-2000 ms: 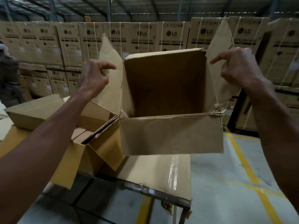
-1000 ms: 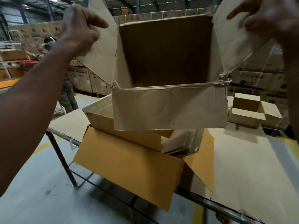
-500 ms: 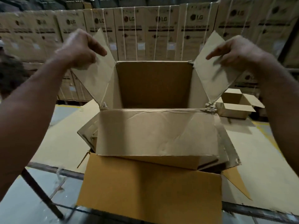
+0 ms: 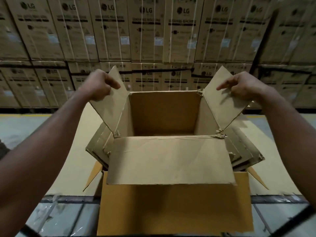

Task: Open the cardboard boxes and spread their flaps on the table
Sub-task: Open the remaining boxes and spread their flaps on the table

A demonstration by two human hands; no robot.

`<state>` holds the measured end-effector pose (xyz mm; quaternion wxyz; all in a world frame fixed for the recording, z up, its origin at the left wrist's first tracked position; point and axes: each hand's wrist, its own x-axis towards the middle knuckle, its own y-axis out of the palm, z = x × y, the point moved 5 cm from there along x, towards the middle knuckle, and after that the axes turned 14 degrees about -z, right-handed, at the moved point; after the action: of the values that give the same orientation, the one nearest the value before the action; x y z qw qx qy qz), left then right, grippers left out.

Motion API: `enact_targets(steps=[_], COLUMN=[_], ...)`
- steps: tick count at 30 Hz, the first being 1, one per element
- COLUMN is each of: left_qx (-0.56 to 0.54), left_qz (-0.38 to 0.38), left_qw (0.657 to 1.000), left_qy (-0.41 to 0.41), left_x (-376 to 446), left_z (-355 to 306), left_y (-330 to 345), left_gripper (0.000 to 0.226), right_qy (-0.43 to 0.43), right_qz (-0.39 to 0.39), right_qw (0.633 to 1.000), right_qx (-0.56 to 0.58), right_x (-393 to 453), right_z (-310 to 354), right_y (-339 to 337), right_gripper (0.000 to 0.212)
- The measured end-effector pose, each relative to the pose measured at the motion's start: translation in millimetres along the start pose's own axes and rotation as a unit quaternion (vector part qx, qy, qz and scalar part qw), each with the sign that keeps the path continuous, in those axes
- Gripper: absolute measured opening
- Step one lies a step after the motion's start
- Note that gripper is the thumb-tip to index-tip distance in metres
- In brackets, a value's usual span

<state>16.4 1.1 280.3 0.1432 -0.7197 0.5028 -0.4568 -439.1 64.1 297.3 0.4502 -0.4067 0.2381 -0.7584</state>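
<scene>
head cam — l hand (image 4: 98, 84) & r hand (image 4: 242, 87) pinch box (image 4: 164, 113) side flaps.

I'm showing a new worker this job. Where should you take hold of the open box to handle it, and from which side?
Grip the box by its two side flaps, from outside, one hand each. They stand up and splay outward above the rim, giving thin edges to pinch. The left hand and right hand hold them so near the tops. The front flap hangs down, likely less handy.
</scene>
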Motion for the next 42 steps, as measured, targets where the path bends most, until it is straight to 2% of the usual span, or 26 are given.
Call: enact_targets(steps=[15,20,26,31,37,42], left_qx=[-0.039,-0.036,-0.03,-0.024,-0.038,-0.016], left_qz=[0.051,0.035,0.038,0.054,0.055,0.072], left_qw=[0.997,0.997,0.997,0.994,0.991,0.994], left_qy=[-0.043,-0.055,-0.066,-0.092,-0.112,-0.082], left_x=[5,-3,0,2,-1,-4], left_z=[60,75,84,101,116,122], left_y=[64,73,75,78,82,83], left_gripper=[0.033,0.034,0.035,0.032,0.032,0.03], right_qy=[0.042,0.051,0.059,0.112,0.15,0.161], right_qz=[0.024,0.033,0.038,0.031,0.042,0.056], right_qw=[0.998,0.997,0.996,0.992,0.988,0.985], right_qx=[-0.037,-0.044,-0.047,-0.037,-0.004,0.03], right_x=[-5,-8,-1,-1,-7,-15], right_z=[-45,-53,-58,-85,-116,-133], right_y=[61,76,81,78,76,73], right_gripper=[0.034,0.037,0.038,0.045,0.043,0.036])
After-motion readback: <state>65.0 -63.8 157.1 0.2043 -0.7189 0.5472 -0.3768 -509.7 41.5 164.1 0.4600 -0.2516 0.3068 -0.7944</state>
